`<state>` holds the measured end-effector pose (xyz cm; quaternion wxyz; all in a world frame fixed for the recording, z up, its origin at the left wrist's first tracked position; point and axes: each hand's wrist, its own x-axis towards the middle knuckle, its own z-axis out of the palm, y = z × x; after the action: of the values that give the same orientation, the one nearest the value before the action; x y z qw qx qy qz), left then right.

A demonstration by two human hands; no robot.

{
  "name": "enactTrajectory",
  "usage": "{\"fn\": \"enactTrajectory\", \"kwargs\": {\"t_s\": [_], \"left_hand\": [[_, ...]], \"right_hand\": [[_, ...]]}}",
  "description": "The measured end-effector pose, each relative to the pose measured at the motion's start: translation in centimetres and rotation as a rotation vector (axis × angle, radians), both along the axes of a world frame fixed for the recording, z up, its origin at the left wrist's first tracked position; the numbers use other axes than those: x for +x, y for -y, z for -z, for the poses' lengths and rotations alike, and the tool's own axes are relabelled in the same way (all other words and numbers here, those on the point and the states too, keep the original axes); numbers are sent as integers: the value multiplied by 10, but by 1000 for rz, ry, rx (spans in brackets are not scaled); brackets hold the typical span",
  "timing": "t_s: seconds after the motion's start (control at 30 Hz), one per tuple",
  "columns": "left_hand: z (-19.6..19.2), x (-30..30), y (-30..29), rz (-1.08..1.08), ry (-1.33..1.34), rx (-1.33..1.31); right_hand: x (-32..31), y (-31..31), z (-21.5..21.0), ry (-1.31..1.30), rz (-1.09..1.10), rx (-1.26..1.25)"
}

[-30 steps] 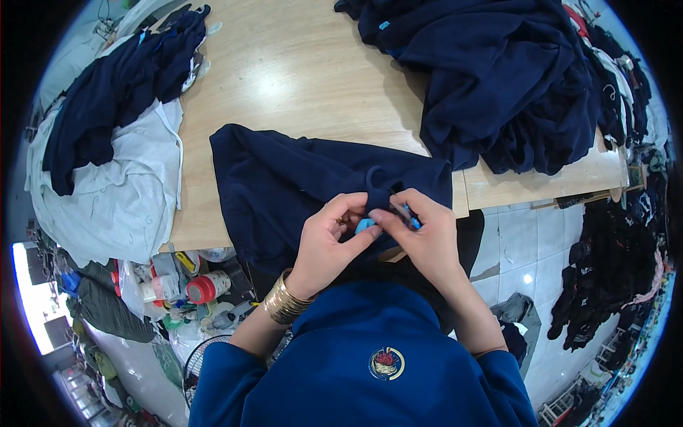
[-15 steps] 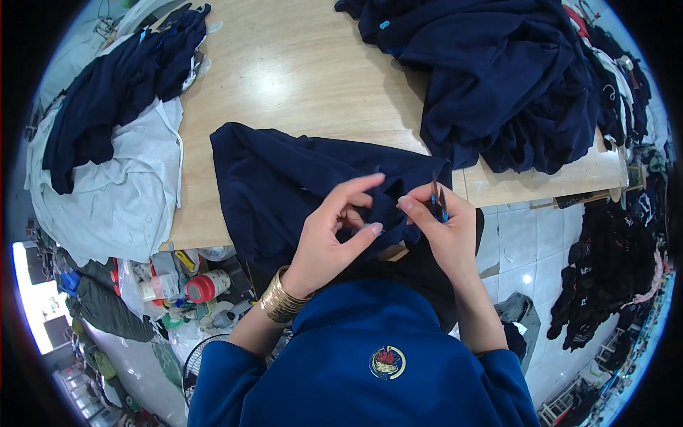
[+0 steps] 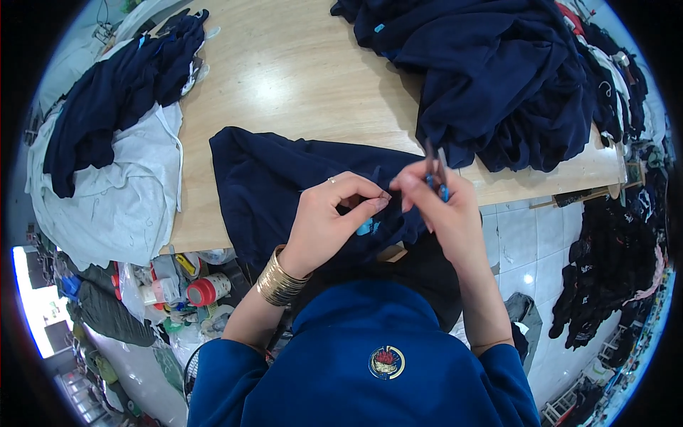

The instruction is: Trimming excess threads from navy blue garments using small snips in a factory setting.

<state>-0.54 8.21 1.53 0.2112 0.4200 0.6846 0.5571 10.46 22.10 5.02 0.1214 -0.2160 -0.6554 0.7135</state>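
Observation:
A dark navy garment lies bunched over the near edge of the table, partly in front of my body. My left hand is above it, thumb and forefinger pinched together; what they hold, if anything, is too small to make out. Under that hand a small light blue patch or tag shows against the navy cloth. My right hand holds small blue-handled scissors against the palm, their two blades pointing away from me. Its fingertips are close to the left hand's pinch and slightly blurred.
On the wooden table, a large navy garment pile rests at the far right. Navy and pale grey garments hang over the left side. Below the left edge, a red-lidded container stands among clutter. Dark clothes hang at the right.
My left thumb and forefinger have closed from apart into a pinch. My right hand has moved slightly away from me, its scissors blades now apart. The light blue patch has come into view.

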Motion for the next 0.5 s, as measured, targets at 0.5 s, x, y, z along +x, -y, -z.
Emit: {"fn": "enactTrajectory", "kwargs": {"t_s": [0.5], "left_hand": [[-2,-11,12,6,526,-18]], "right_hand": [[21,8,18,87,8,836]]}}
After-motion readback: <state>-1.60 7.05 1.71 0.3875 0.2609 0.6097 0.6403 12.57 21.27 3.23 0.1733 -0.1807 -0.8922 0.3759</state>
